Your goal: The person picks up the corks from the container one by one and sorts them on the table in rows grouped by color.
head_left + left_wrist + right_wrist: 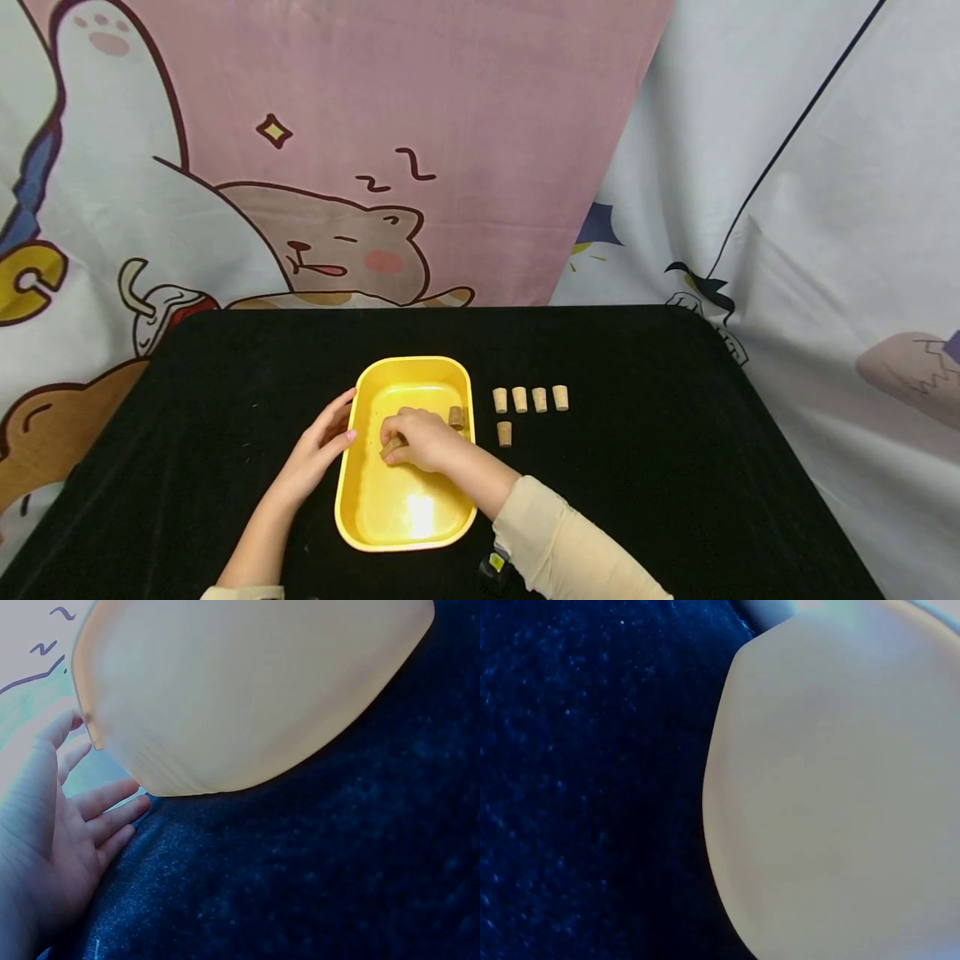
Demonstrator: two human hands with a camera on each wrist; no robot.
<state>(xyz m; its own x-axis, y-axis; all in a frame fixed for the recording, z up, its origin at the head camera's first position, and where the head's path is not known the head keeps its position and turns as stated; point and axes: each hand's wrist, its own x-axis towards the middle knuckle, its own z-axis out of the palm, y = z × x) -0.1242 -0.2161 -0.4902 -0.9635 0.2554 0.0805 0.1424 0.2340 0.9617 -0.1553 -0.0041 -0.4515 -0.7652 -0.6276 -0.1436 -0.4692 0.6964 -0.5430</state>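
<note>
A yellow plastic tray (375, 512) stands on the black cloth in the head view. Inside it, my right hand (426, 440) pinches a cork (391, 448) between thumb and fingers, low over the tray floor. Another cork (456, 417) is in the tray by its right wall, just behind that hand. My left hand (321, 448) touches the tray's left side with loosely extended fingers, and the left wrist view shows these fingers (112, 802) against the outer wall. In the right wrist view the tray's side (840, 795) fills much of the picture and the hand is out of sight.
Right of the tray, several corks (519, 400) stand in a row, with one more cork (505, 433) in front of the row's left end. Black cloth (660, 483) covers the table. A printed curtain (480, 100) hangs behind it. A small dark object (495, 567) shows near the right sleeve.
</note>
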